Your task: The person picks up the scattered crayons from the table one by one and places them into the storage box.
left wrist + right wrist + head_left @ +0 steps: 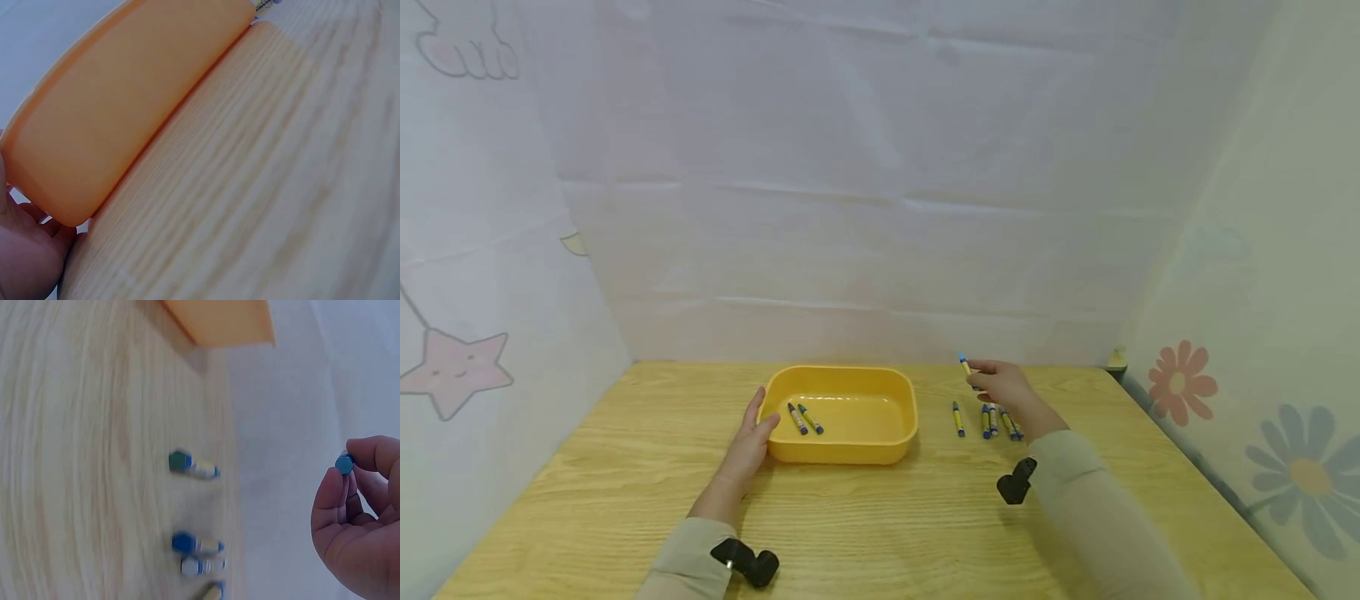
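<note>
In the head view, my left hand (pixel 748 446) holds the left end of a yellow plastic tray (pixel 842 452), thumb at its rim and fingers along the outside. Two crayons (pixel 797 419) lie side by side in the tray's left part. To the right of the tray, my right hand (pixel 1003 387) pinches a light blue-tipped crayon (pixel 966 365) between thumb and fingers, raised above the table. The right wrist view shows the held crayon (pixel 344 464) end-on. Below that hand a single crayon (pixel 958 419) lies apart from a group of several crayons (pixel 993 420).
Everything stands on a wood-grain table (pixel 865 525). A pale fabric wall (pixel 880 250) rises behind its far edge, with printed side walls left and right. Black wrist cameras (pixel 747 562) sit on both sleeves.
</note>
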`<state>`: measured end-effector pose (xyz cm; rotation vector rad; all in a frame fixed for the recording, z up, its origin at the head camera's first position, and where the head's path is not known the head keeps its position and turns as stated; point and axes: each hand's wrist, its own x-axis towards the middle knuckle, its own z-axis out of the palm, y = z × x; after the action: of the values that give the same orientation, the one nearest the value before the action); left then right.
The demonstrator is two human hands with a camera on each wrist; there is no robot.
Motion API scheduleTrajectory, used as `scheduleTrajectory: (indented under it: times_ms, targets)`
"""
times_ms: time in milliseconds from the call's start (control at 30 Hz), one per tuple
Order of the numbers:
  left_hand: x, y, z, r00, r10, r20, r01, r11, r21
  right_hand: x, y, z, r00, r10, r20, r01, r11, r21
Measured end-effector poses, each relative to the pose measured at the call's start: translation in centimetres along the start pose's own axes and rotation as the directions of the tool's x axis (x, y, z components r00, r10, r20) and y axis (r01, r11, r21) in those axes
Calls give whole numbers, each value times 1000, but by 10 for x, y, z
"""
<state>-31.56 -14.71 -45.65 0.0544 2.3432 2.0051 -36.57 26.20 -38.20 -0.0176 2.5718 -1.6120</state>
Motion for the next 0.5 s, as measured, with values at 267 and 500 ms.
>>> scheduleTrajectory:
  times_ms: [267,500]
  targets:
    - [-1,3,2,1000,4,-1,-4,1000,-4,10,-23,28,999,-24,33,23,999,27]
    - [-3,1,1,1000,-10,-6,10,1000,9,15,-42,56,997,-51,65,47,997,57]
